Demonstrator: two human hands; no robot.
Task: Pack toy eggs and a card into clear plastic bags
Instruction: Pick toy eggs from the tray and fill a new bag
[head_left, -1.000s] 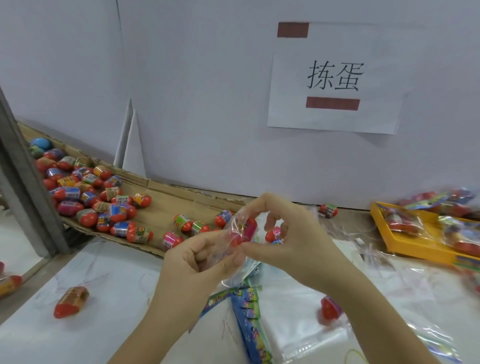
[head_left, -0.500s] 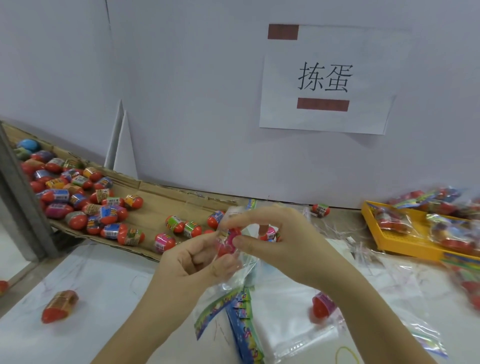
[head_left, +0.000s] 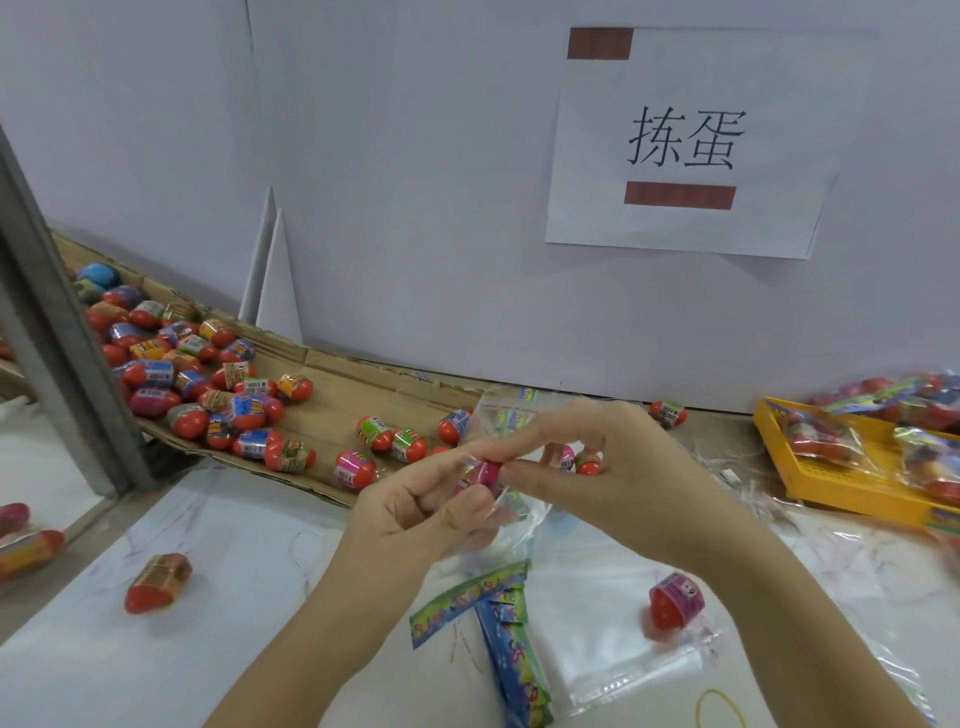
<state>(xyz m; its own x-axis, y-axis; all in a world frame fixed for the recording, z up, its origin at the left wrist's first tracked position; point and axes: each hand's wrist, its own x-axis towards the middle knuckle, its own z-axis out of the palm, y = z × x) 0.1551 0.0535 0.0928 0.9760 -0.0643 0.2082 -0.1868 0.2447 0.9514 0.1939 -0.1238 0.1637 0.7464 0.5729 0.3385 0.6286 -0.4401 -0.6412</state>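
OK, left hand pinches bag mouth, right hand pinches egg at it. Hold the mouth wide, push egg fully in before letting go.

A pink toy egg sits in a crumpled clear bag, held up. Colourful cards lie flat below it.

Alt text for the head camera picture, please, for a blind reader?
A right hand pinches a pink plastic toy egg; the left hand holds a clear plastic bag against it. Red toy eggs litter a brown cardboard sheet behind, and a yellow plastic tray holds filled bags.
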